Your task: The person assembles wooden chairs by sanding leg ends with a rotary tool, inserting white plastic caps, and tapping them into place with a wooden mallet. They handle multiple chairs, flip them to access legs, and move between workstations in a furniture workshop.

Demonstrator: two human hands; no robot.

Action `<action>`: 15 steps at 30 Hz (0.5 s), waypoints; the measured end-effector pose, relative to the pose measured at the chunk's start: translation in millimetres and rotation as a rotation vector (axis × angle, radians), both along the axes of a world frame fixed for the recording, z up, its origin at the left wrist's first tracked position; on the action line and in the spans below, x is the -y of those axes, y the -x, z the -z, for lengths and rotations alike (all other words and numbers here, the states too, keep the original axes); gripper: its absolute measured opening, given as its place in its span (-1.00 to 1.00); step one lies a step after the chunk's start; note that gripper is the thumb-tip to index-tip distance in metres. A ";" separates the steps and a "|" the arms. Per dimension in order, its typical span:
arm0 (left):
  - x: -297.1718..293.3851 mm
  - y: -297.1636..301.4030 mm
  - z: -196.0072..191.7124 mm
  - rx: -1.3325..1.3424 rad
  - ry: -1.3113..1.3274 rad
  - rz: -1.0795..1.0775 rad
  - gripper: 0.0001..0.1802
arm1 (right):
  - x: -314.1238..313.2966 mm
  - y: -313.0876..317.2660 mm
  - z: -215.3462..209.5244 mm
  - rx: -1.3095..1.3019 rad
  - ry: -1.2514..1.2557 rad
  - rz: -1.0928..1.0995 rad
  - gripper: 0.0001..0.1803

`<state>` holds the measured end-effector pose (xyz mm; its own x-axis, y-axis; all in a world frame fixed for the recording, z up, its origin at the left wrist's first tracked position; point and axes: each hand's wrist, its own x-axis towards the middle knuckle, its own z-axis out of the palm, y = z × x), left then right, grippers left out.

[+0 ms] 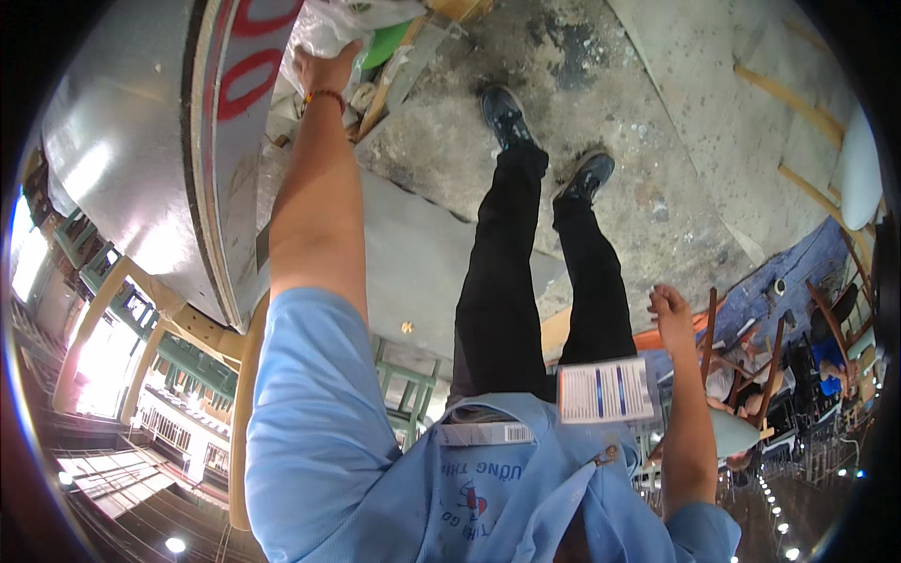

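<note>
My left hand (326, 68), with a beaded bracelet at the wrist, reaches forward at the upper left. Its fingers are closed on a clear plastic bag (324, 33), partly hidden by the hand. Right beside the bag is something green (383, 44). My right hand (672, 317) hangs low at my right side, fingers curled in. A small pale spot shows at its fingertips, too small to name.
A large metal-faced panel (127, 141) with red marks on its edge stands close to my left arm. Wooden strips (387, 84) lie by the bag. Stained concrete floor (422, 141) is underfoot. Chair frames (774, 371) and a blue sheet (798, 267) are at right.
</note>
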<state>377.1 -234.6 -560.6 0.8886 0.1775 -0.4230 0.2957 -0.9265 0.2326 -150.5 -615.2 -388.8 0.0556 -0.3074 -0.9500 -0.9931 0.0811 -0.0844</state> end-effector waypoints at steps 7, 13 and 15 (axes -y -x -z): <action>-32.0 35.7 26.5 -0.275 0.604 -1.238 -0.29 | 18.9 48.7 1.8 -0.023 0.043 0.156 -0.72; -68.2 19.4 19.9 -0.089 0.477 -0.595 -0.45 | 34.8 73.9 6.1 0.151 -0.006 0.011 -0.72; -66.3 17.7 6.2 0.148 -0.326 0.379 -0.56 | 34.8 70.5 14.4 0.063 -0.020 -0.103 -0.60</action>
